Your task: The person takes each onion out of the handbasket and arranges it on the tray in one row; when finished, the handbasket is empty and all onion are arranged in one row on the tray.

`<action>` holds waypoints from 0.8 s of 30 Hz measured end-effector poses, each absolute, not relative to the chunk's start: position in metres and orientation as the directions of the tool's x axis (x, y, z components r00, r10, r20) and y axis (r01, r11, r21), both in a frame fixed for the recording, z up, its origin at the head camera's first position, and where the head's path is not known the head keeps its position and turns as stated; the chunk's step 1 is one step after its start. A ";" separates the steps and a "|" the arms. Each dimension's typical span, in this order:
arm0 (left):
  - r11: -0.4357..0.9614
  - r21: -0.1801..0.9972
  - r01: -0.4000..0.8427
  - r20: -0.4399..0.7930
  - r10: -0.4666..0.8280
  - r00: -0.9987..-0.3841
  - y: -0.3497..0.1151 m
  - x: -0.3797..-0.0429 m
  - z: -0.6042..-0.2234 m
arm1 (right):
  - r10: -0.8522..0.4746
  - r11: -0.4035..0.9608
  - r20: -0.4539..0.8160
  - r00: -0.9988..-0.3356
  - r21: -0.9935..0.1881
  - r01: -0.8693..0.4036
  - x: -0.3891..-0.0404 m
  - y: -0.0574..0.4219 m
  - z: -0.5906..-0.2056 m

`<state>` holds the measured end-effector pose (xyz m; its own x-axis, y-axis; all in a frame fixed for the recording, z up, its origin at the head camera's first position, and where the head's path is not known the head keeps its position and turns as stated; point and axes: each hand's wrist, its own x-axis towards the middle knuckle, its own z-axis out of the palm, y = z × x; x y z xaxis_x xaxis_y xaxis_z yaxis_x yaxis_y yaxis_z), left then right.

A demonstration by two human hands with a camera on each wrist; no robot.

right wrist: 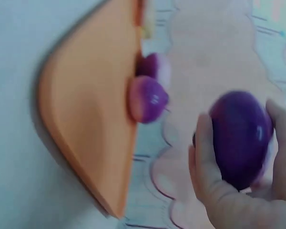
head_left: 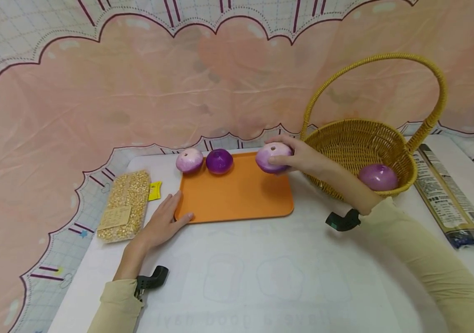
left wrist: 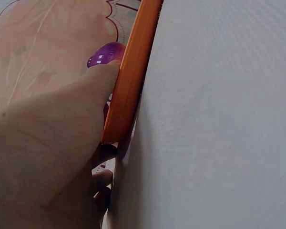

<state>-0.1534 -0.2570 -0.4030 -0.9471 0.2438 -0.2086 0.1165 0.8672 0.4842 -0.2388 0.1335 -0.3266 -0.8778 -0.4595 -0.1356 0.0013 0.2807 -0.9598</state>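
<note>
My right hand [head_left: 299,155] holds a purple onion [head_left: 273,157] between thumb and fingers, raised over the right part of the orange tray [head_left: 237,199]. In the right wrist view the held onion [right wrist: 241,138] shows its dark purple side. Two more onions sit at the tray's back left: a pale one [head_left: 189,160] at the corner and a deep purple one [head_left: 219,161] beside it. My left hand [head_left: 162,224] holds the tray's front left corner, thumb over the rim and fingers along the outside edge.
A yellow wicker basket [head_left: 328,187] with a tall handle stands at right, one onion [head_left: 378,177] inside. Right of it lies a long plastic packet [head_left: 453,203]. A bag of yellow kernels [head_left: 124,206] and a small yellow packet [head_left: 155,190] lie left of the tray. Patterned cloth hangs behind.
</note>
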 end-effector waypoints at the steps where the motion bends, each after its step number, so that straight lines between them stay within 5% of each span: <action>1: 0.868 0.483 0.114 -0.211 0.242 -0.947 -0.257 -0.153 -0.403 | -0.433 0.284 -0.133 -0.891 -0.959 0.004 -0.239 0.130 -0.330; 15: 0.866 0.485 0.118 -0.199 0.241 -0.950 -0.260 -0.150 -0.406 | -0.118 0.177 -0.068 -0.991 -0.983 0.047 -0.267 0.075 -0.362; 24: 0.867 0.480 0.134 -0.194 0.254 -0.948 -0.258 -0.155 -0.405 | -0.083 0.180 -0.077 -0.994 -0.982 0.061 -0.283 0.065 -0.376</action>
